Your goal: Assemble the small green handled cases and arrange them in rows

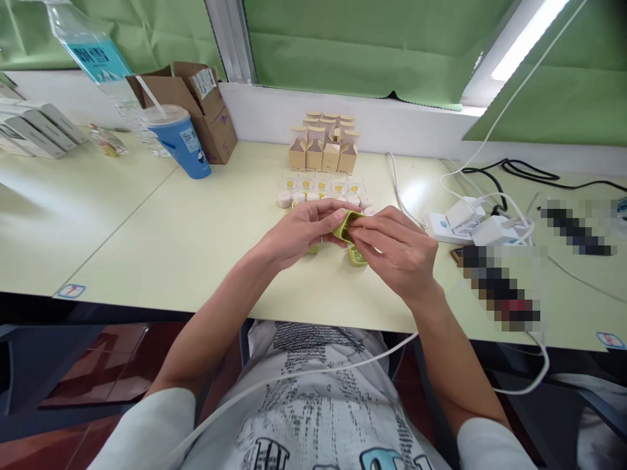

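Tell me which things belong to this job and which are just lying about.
Likely part of the job:
held green container
loose green piece
clear containers
small cardboard boxes

Probably just lying about:
blue cup
water bottle
brown carton
power strip

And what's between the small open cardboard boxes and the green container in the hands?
In the head view: a row of clear containers with yellow marks, then, nearer the green container, pale pink round pieces, some hidden by the left hand.
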`<state>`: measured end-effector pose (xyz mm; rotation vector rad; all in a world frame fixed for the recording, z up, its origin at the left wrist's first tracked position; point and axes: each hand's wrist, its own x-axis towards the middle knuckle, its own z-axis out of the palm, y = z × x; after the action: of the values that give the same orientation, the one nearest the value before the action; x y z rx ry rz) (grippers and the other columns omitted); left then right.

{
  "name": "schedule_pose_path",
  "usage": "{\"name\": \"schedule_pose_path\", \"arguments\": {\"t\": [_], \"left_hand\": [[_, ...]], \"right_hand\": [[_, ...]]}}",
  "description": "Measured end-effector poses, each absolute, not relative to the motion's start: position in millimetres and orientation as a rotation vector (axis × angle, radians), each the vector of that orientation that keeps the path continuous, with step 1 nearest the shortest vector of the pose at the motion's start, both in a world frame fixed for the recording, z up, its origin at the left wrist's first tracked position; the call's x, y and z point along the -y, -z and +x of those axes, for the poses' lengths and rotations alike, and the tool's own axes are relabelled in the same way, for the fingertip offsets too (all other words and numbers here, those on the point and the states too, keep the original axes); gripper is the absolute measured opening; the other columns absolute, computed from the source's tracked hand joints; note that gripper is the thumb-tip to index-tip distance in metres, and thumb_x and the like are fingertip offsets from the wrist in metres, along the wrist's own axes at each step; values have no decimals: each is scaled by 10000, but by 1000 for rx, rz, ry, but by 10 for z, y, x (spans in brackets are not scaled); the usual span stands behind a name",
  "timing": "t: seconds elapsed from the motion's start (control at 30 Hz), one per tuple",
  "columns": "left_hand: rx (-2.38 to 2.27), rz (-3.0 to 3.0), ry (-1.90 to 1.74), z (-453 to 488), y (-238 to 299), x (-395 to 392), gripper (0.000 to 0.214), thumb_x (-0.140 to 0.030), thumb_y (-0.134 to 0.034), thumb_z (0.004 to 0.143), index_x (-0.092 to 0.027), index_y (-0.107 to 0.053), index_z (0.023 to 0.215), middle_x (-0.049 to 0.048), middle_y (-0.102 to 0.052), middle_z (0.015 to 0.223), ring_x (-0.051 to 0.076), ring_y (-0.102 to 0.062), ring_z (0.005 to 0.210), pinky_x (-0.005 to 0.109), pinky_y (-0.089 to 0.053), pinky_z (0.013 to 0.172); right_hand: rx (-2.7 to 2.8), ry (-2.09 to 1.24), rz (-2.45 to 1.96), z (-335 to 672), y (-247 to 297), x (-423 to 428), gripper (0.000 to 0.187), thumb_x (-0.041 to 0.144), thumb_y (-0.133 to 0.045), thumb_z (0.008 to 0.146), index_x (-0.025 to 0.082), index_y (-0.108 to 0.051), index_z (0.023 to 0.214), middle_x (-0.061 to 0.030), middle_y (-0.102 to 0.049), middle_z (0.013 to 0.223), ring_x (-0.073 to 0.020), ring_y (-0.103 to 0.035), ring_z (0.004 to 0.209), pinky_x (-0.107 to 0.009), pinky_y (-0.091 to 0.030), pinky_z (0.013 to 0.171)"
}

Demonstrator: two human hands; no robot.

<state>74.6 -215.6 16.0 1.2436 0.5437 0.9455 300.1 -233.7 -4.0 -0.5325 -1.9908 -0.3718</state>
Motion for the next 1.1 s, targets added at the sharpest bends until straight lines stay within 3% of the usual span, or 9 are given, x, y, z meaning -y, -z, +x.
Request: {"name": "schedule_pose_path", "arguments": {"t": [0.27, 0.47, 0.6, 0.73, 0.87, 1.1], "left_hand": [[-570, 1255, -930, 743, -197, 2173, 462, -562, -1070, 881, -198, -935, 1132, 77, -827, 1112, 183, -768, 1004, 335, -696, 905], [-475, 1147, -954, 780, -189, 2176, 464, -594, -1026, 928, -175, -910, 1090, 80, -832, 1078, 178, -789, 953, 330, -700, 884], [-456, 1114, -970, 764, -191, 2164, 447, -565, -1033, 930, -156, -900, 1055, 89, -841, 1050, 175, -783, 942, 307, -695, 861], [-457, 1076, -981, 762, -193, 2170, 443, -544, -1071, 892, -153, -890, 997, 77, -826, 1000, 158, -776, 921, 260, -681, 826], [-478, 1073, -976, 782, -177, 2172, 477, -558, -1092, 857, -150, -889, 998, 83, -827, 986, 166, -778, 918, 262, -675, 840], [-515, 1097, -967, 789, -174, 2169, 523, -581, -1102, 832, -140, -843, 937, 40, -770, 901, 136, -723, 834, 257, -640, 800]], "right_hand": [[1965, 413, -478, 2944, 68, 2304, 315, 20, -785, 1059, 305, -859, 1172, -15, -919, 1046, -215, -780, 881, -391, -672, 756], [1824, 459, -532, 3063, 79, 2251, 183, 256, -821, 1111, 382, -883, 1228, -45, -927, 1283, -244, -810, 914, -448, -670, 731], [1841, 444, -474, 3096, 87, 2231, 338, 300, -738, 1151, 376, -849, 1461, -94, -903, 1336, -280, -839, 1032, -450, -699, 733], [1888, 426, -457, 3073, 74, 2233, 476, 284, -835, 1099, 340, -793, 1570, -107, -895, 1351, -296, -854, 1079, -452, -731, 786], [1911, 457, -439, 3053, 47, 2243, 518, 220, -904, 1054, 307, -797, 1553, -97, -919, 1288, -289, -863, 1010, -475, -742, 802], [1880, 451, -451, 3021, 66, 2239, 389, 171, -884, 1037, 288, -839, 1406, -82, -937, 1215, -291, -885, 963, -472, -734, 772]]}}
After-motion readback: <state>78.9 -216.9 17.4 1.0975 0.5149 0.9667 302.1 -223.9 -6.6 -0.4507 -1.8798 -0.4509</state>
